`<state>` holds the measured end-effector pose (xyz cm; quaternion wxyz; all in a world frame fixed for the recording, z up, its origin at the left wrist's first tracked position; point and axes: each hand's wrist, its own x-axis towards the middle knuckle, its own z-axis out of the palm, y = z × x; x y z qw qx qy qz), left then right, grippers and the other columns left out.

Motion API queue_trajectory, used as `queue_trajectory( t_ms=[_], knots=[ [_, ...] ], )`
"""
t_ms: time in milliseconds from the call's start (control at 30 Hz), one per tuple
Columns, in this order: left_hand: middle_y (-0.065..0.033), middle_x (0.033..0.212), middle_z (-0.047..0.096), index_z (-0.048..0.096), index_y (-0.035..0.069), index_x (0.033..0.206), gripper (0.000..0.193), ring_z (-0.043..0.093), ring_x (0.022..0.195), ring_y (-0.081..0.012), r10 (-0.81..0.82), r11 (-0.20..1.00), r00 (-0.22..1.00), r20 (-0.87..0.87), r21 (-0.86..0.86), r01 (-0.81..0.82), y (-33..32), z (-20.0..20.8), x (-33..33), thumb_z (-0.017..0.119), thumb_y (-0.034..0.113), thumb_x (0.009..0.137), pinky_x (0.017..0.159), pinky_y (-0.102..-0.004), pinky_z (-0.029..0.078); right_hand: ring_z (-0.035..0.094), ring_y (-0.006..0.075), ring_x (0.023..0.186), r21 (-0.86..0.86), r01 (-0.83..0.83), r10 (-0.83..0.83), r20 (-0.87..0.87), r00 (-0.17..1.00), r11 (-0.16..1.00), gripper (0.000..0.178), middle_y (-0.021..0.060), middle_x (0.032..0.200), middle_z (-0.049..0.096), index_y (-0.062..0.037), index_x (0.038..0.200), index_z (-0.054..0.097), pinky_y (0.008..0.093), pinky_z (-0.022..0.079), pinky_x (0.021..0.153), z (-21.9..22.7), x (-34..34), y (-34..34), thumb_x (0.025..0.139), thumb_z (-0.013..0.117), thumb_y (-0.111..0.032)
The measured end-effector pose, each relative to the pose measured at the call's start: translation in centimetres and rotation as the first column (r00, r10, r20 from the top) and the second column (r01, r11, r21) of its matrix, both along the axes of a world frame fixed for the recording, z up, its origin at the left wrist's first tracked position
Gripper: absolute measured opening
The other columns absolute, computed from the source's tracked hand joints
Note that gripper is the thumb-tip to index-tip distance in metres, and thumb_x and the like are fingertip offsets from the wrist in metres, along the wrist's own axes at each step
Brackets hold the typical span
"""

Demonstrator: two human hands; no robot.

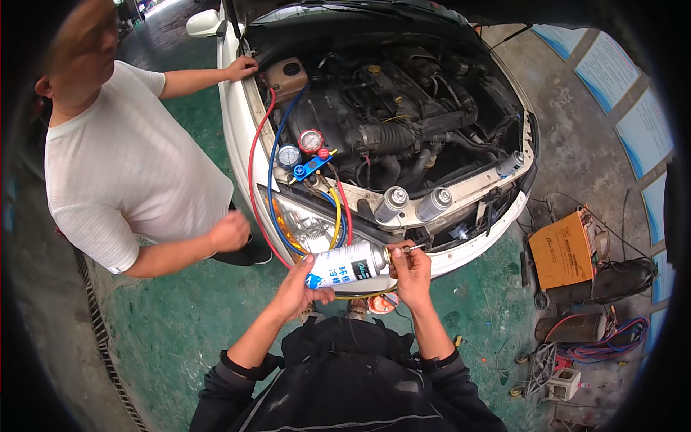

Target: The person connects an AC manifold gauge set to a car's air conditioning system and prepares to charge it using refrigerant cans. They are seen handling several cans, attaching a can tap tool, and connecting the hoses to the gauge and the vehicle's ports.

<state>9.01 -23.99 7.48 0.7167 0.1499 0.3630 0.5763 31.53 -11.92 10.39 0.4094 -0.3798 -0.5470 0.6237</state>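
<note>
Can (345, 266) lies sideways between the two hands I watch through the head camera, before the nose of the car (491, 234). Its base end sits in the left hand (296, 290), thumb on the upper side, fingers curled beneath, the grip spread to the can's width. At the other end the right hand (412, 273) is closed tightly round the valve, a slim stem (415, 248) poking out past its thumb and forefinger.

I can't make out most of the valve under those fingers, and the left palm hides the can's base. A yellow hose (335, 209) drops behind the can; I cannot trace its end.

Just beyond, a red hose (253, 155) and a blue hose (271, 147) loop down across the headlight (309, 227) from the gauges (311, 141), crowding the left side. Two upright cans (435, 204) stand on the car's front edge past the right hand, a third (510, 164) farther right. A co-worker (137, 173) stands at left, one hand on the car, the other loosely fisted near the hoses.
</note>
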Motion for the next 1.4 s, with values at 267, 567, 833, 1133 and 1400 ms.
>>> queue_trajectory(
  t_ms=[267,567,833,1133,1400],
  knots=[
    [-0.0269,0.115,0.056,0.043,-0.004,0.133,0.077,0.062,0.098,-0.0413,0.51,0.807,0.008,-0.86,0.482,0.341,-0.3,2.4,0.8,0.088,0.021,0.076,0.084,-0.0448,0.054,0.033,0.0041,0.053,-0.393,-0.021,-0.013,-0.082,0.997,0.919,0.027,-0.0021,0.068,0.046,-0.0053,0.087,0.055,0.0226,0.027,0.048,-1.6,0.5,1.3,0.104,0.06,-0.026],
    [-0.0134,0.101,0.062,0.045,0.0,0.127,0.042,0.065,0.086,-0.0207,0.185,0.923,0.912,-0.365,0.384,-0.033,0.2,1.0,0.2,0.063,0.027,0.1,0.07,-0.033,0.055,0.043,0.0007,0.06,-0.004,0.029,-0.029,-0.035,0.999,1.0,0.018,-0.0051,0.07,0.055,-0.0014,0.103,0.066,0.0207,0.033,0.053,0.2,-0.1,0.4,0.102,0.063,-0.019],
    [-0.0123,0.084,0.064,0.05,-0.001,0.117,0.042,0.059,0.058,-0.0146,0.136,0.985,0.943,-0.303,-0.063,-0.162,0.4,1.0,2.0,0.044,0.039,0.109,0.045,-0.0234,0.043,0.045,0.0008,0.063,0.1,-0.049,0.038,0.109,0.993,0.994,0.021,-0.0039,0.074,0.058,-0.0006,0.096,0.064,0.0211,0.034,0.054,0.7,0.0,0.2,0.102,0.065,-0.02],
    [-0.0255,0.103,0.058,0.05,-0.007,0.114,0.062,0.063,0.085,-0.0413,0.653,0.737,-0.017,-0.758,0.629,0.248,0.6,1.4,1.5,0.086,0.018,0.071,0.075,-0.0431,0.053,0.04,0.0043,0.055,-0.408,-0.021,-0.025,-0.107,0.994,0.913,0.034,-0.002,0.067,0.05,-0.0052,0.081,0.054,0.0239,0.03,0.048,-1.1,0.5,1.0,0.103,0.062,-0.03],
    [-0.0133,0.097,0.065,0.05,0.0,0.121,0.041,0.064,0.075,-0.0207,0.205,0.973,0.789,-0.579,0.205,-0.103,-0.1,-0.4,2.1,0.063,0.031,0.098,0.059,-0.0304,0.05,0.05,0.0033,0.064,-0.084,-0.073,0.073,-0.003,0.997,0.994,0.02,-0.0008,0.078,0.061,0.0,0.102,0.062,0.0221,0.038,0.055,0.5,1.4,-0.4,0.103,0.062,-0.02]
  ],
)
